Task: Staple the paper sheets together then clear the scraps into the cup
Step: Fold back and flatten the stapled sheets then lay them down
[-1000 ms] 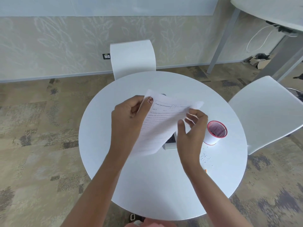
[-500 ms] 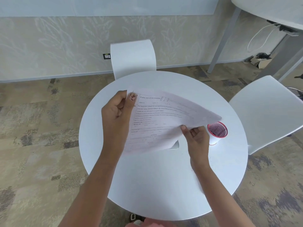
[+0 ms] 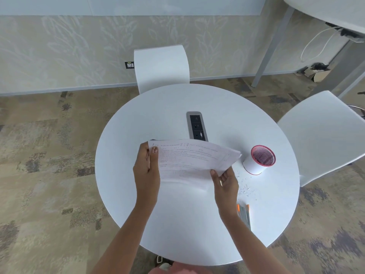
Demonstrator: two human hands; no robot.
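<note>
I hold the printed paper sheets low over the middle of the round white table. My left hand pinches their left edge, thumb on top. My right hand grips the near right corner from below. A white paper cup with a red rim stands upright just right of the sheets. Small white paper scraps lie scattered on the table in front of the cup. An orange and grey stapler rests beside my right forearm, partly hidden by it.
A grey power socket panel is set into the tabletop behind the sheets. One white chair stands at the far side, another white chair at the right. A second table fills the upper right corner.
Both hands have lowered the sheets and turned them flatter toward the table. The socket panel behind them and the stapler by my right arm have come into view.
</note>
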